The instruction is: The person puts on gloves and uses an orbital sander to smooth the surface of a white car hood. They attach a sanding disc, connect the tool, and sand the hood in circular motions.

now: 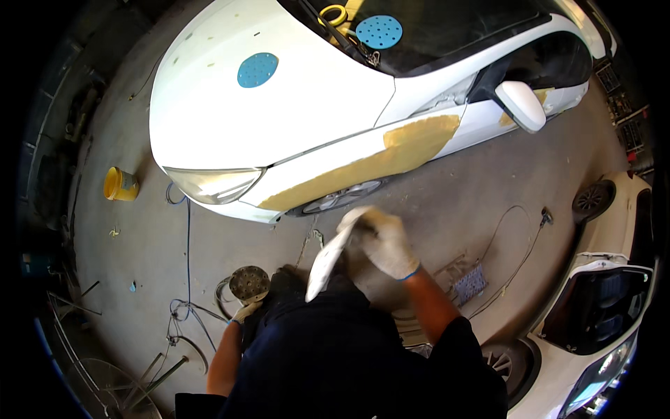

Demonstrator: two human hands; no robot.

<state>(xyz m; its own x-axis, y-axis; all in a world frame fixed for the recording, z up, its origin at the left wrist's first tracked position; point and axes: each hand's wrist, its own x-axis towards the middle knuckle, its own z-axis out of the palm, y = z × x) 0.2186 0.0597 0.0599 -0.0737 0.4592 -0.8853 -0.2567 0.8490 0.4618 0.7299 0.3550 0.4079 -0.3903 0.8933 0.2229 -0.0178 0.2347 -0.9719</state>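
Note:
My left hand [248, 311], in a pale work glove, is closed on a disc sander at my left side. The sander's round, dark, holed pad [250, 283] faces up. My right hand [384, 243], also gloved and slightly blurred, is raised before me. Its fingers pinch a thin white sheet with a curved edge [326, 267], seen almost edge-on; its other face is hidden. Ahead stands a white car [307, 91] with tan filler [363, 164] along its fender. A blue holed sanding disc [257, 70] lies on the hood, and another blue disc [379, 32] on the windshield.
Yellow tape [333, 15] sits by the wipers. A yellow bucket [120, 184] stands on the floor at left, near a blue hose [188, 244]. At lower left is a metal stand [157, 377]. Another car [593, 307] is at right, with a cable [513, 276] on the floor.

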